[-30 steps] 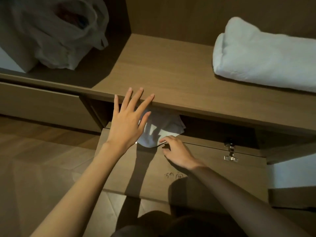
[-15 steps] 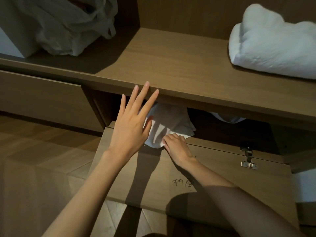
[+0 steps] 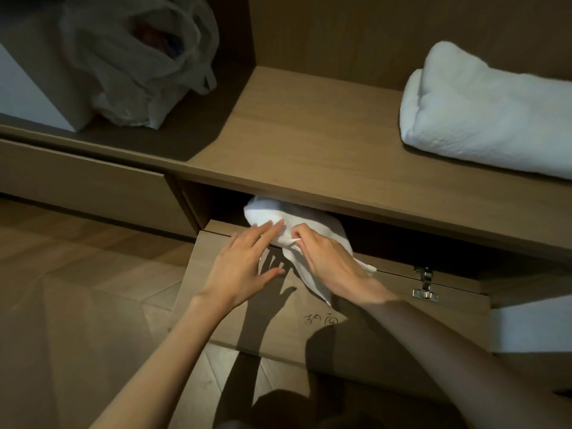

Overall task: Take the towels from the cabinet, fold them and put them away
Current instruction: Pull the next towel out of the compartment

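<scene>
Small towel (image 3: 312, 224): rear part hidden in the dark compartment under the shelf (image 3: 309, 144); lower part covered by the right hand (image 3: 332, 263).
Folded towel (image 3: 489, 119): right end cut off by the picture's edge.
Plastic bag (image 3: 136, 63): top cut off by the upper edge; contents dim, cannot tell.
White box (image 3: 28, 97): cut off at the left edge, partly behind the bag.
Cabinet door (image 3: 272, 329): handwritten marks too small to read; near edge behind the forearms.
Compartment interior: too dark to make out.
</scene>
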`<state>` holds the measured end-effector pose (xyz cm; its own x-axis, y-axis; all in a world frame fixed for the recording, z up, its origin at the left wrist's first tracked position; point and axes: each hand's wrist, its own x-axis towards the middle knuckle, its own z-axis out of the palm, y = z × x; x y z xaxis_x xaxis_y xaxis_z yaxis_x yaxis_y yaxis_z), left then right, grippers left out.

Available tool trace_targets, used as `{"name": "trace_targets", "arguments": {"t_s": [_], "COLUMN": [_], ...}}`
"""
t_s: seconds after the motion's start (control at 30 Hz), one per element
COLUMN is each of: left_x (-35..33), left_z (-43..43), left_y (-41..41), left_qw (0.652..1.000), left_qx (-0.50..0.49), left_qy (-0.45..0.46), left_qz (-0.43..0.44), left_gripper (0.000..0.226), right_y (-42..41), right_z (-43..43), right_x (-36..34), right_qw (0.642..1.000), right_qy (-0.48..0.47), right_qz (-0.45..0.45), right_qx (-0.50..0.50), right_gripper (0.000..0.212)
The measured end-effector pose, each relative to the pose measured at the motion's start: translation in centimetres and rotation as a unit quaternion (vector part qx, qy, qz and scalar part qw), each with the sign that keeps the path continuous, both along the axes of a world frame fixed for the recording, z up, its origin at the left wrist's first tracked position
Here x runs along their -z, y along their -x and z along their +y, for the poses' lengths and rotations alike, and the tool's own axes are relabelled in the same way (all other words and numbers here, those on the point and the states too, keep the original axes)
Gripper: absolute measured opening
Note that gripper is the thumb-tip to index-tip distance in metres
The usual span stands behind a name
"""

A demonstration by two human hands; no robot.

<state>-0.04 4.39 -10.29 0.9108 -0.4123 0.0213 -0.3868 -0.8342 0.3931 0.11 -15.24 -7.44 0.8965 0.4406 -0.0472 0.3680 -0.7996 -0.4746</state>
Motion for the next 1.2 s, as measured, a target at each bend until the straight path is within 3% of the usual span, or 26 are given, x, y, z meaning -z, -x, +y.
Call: {"name": "trace_targets", "arguments": {"t_s": [0.13,0.33,0.43,0.53,0.7,0.9,1.03,1.2], "left_x": [-4.5,-13.3,-18.9,-24.9,-33.7,-43.4,-49.9,-56.9], "left_z": [-0.6,-2.4,-3.5,-4.9,-8.0,-10.1,-10.7,-11.0], "left_y": [1.0,2.0,2.1,2.2,3.1,4.8,5.9,8.1], "left_qw": [0.996,0.987,0.984,0.984,0.983,0.975,0.972,0.947], "left_qx": [-0.051,-0.093,-0.094,-0.077,-0.039,-0.114,-0.121,-0.125], "left_qy": [0.028,0.046,0.061,0.065,0.072,0.098,0.121,0.212], "left_qz": [0.062,0.124,0.138,0.143,0.166,0.161,0.164,0.205], "left_gripper": [0.074,0.061,0.061,0.062,0.063,0.052,0.061,0.087], "right_y": [0.6,1.2,1.8,2.5,3.6,4.7,5.2,5.9], "right_z": [-0.5,-2.4,-3.5,-5.0,-7.2,-8.5,-8.9,-8.9], "right_x": [-6.6,-17.4,-23.6,-30.0,-39.2,-50.9,-58.0,-66.1], "right_qw": [1.0,0.994,0.993,0.992,0.994,0.997,0.998,0.998], "right_qy": [0.02,0.105,0.101,0.08,0.091,0.058,0.017,-0.049], "right_qz": [0.007,0.019,0.054,0.09,0.059,0.022,0.012,-0.014], "right_qx": [-0.008,0.007,0.002,0.027,0.021,0.041,0.064,0.04], "right_gripper": [0.004,0.01,0.01,0.025,0.011,0.01,0.011,0.007]}}
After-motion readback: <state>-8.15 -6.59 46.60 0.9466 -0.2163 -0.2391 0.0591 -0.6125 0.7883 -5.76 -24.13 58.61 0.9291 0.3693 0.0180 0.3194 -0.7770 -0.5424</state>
